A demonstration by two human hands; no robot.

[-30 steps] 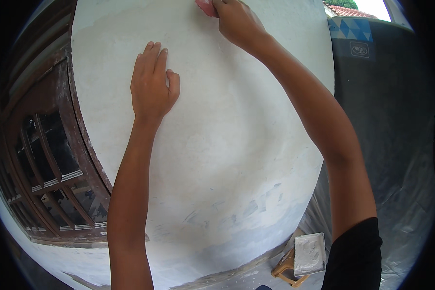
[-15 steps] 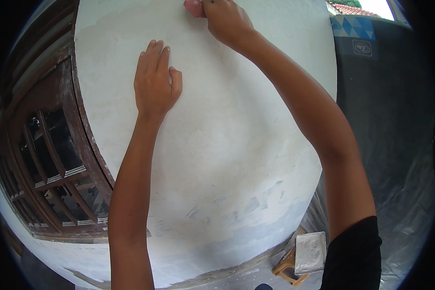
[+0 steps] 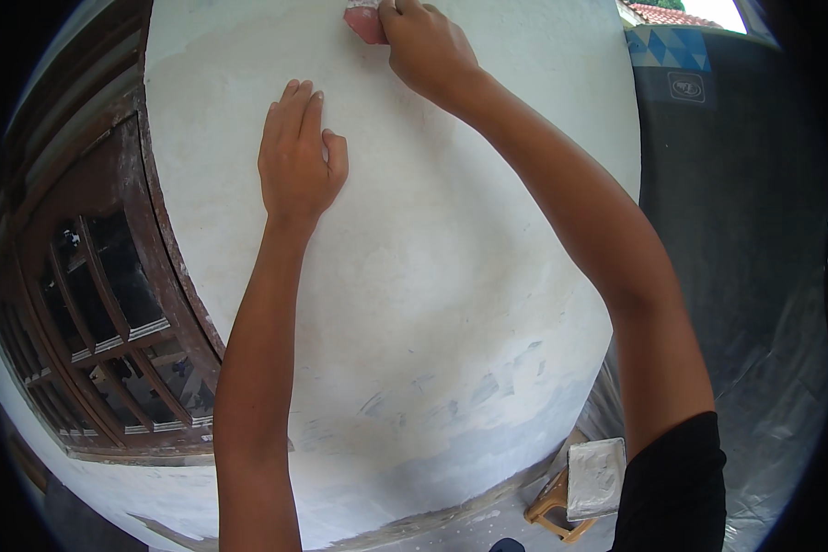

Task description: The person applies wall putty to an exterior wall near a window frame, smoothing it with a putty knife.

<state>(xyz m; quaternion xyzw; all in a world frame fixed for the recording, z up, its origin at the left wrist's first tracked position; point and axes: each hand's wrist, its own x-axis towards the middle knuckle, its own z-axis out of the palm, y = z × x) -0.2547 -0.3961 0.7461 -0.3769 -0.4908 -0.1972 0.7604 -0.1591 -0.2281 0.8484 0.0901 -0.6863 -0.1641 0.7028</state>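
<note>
The white wall (image 3: 414,248) before me is patchy, with bare grey marks low down. My left hand (image 3: 299,166) lies flat on it, fingers extended and thumb a little apart, holding nothing. Higher up and to the right, my right hand (image 3: 432,51) grips a small flat pinkish-red piece (image 3: 366,25) against the wall. White residue coats its upper part; whether it is a scraper or folded sandpaper I cannot make out. The top frame edge cuts off some of it.
A brown wooden window frame with dark panes (image 3: 110,294) stands left. On the right hangs a dark plastic-like sheet (image 3: 727,202). Low right, a white-smeared square tray (image 3: 596,478) rests on a yellowish-brown stool (image 3: 549,504). Red roof tiles (image 3: 672,16) show at upper right.
My right hand and the pinkish-red piece have moved slightly down the wall, so more of the piece shows. My left hand stays flat in nearly the same place.
</note>
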